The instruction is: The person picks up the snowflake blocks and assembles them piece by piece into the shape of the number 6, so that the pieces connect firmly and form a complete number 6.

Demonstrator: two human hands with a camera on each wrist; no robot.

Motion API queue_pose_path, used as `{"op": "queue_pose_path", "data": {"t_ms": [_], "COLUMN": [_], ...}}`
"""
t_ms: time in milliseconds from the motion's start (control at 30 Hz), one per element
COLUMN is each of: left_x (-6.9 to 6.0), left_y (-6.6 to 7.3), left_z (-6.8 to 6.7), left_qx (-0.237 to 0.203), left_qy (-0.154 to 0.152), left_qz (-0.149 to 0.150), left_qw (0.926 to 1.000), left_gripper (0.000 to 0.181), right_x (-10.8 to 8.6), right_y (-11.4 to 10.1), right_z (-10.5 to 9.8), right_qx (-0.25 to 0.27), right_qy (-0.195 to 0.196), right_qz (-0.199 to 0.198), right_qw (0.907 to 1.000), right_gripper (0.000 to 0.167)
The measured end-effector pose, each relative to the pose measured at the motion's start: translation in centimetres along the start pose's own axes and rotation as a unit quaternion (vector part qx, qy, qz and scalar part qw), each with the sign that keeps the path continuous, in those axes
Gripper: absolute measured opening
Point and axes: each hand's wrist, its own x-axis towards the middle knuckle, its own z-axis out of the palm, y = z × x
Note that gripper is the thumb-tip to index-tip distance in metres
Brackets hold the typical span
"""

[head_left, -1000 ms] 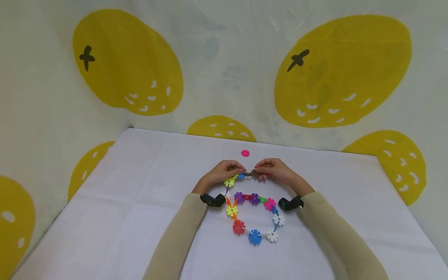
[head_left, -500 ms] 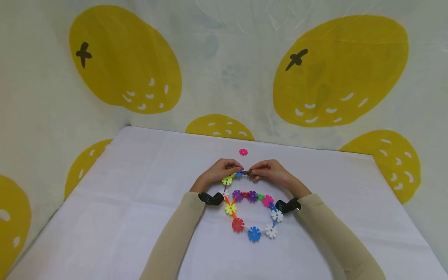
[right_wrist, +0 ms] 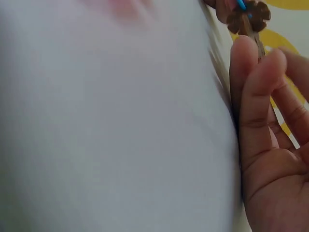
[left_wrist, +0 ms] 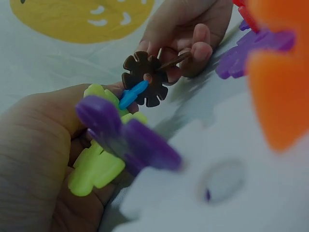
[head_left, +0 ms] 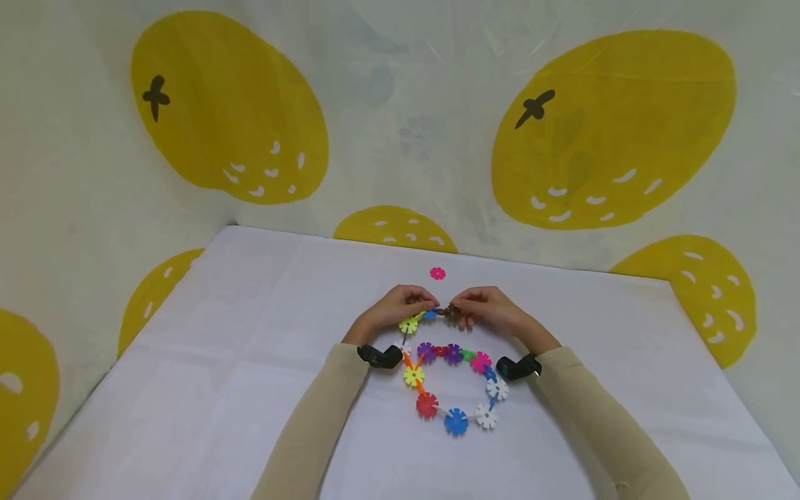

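Observation:
A chain of notched, flower-shaped plastic discs curves over the white table. Its upper end is raised between both hands. With thumb and fingers, my left hand (head_left: 403,303) pinches the chain by a blue disc (head_left: 430,314), just past a yellow-green disc (head_left: 409,326). My right hand (head_left: 490,309) pinches the brown disc (head_left: 453,315) at the end. In the left wrist view, one brown disc (left_wrist: 145,82) faces the camera, joined to the blue disc (left_wrist: 133,94). A second brown disc (left_wrist: 175,61), seen edge-on, reaches the right hand's fingers.
The chain's lower loop, with a red disc (head_left: 427,405), a blue disc (head_left: 456,421) and a white disc (head_left: 486,417), lies between the forearms. A loose pink disc (head_left: 437,273) lies beyond the hands. A fruit-printed curtain (head_left: 406,139) hangs behind the white table (head_left: 281,292).
My right hand has moved slightly left, nearer the left hand, and its fingers have shifted on the brown disc. The left hand and the loop hardly differ.

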Motion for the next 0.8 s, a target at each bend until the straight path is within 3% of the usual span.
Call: {"op": "queue_pose_path", "data": {"t_ms": [133, 533, 800], "left_x": [-0.1, 0.3, 0.0], "left_y": [0.0, -0.2, -0.1], "left_z": [0.0, 0.1, 0.1], "left_qx": [0.001, -0.011, -0.012], "left_qy": [0.001, -0.003, 0.001], "left_qz": [0.001, 0.011, 0.008], "left_qw": [1.0000, 0.9999, 0.9999], "left_gripper": [0.021, 0.022, 0.021], "right_x": [0.2, 3.2, 5.4], "right_y": [0.1, -1.0, -1.4], "right_z": [-0.8, -1.1, -0.6], "right_qx": [-0.016, -0.048, -0.131], "right_qy": [0.003, 0.074, 0.087], "right_qz": [0.002, 0.000, -0.034], "right_qw": [0.9999, 0.9961, 0.9870], "right_gripper": [0.033, 0.032, 0.030]}}
